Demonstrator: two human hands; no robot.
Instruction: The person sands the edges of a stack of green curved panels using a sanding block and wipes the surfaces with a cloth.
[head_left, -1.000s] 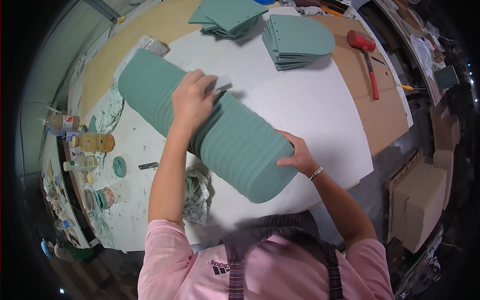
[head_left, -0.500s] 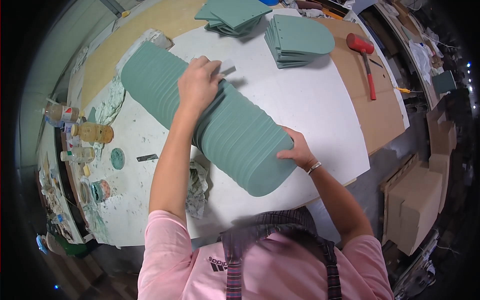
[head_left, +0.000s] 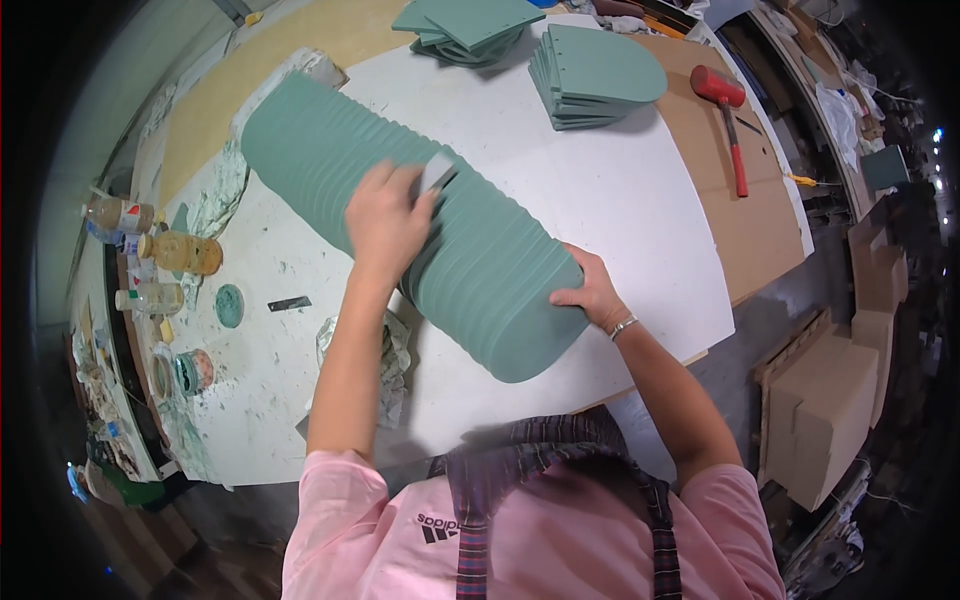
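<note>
A long row of green round-ended panels (head_left: 470, 270) lies on edge, face to face, slanting across the white work surface (head_left: 640, 220). Over the middle of the row, my left hand (head_left: 385, 222), slightly blurred, is closed on a small grey block (head_left: 438, 172). The block is at the panels' upper edges; whether it presses on them I cannot tell. My right hand (head_left: 597, 288) grips the near right end of the row, thumb on the outer panel's face and fingers behind the edge, mostly hidden.
Two piles of green panels (head_left: 605, 65) stand at the back. A red mallet (head_left: 722, 110) lies on brown cardboard (head_left: 690, 120) at the right. Bottles (head_left: 185, 254), an open jar (head_left: 193, 371), a small dark blade (head_left: 290, 304) and crumpled paper (head_left: 395, 365) are at the left.
My left hand has moved down and slightly left across the row, and the grey block has shifted with it. My right hand keeps its hold on the end panel.
</note>
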